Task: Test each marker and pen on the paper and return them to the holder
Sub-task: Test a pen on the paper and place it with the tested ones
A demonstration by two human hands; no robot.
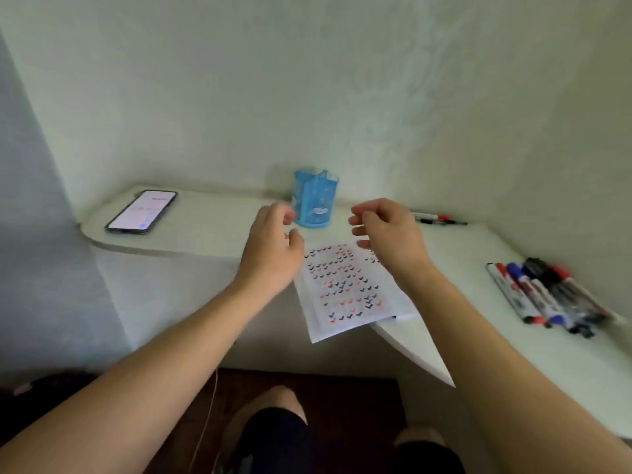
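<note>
Bare forearms stretched over the white table (212,230), left hand (270,248) and right hand (390,234) hovering empty, fingers loosely curled, above the tick-covered white paper (345,295) before the blue plastic holder (316,198); the right would probably best take one marker from the red, blue and black row of markers (547,295) lying well to the right while the left steadied the overhanging sheet.

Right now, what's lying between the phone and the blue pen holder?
In the head view, only bare white desk lies between the phone and the holder; the left hand is close by the holder.
</note>
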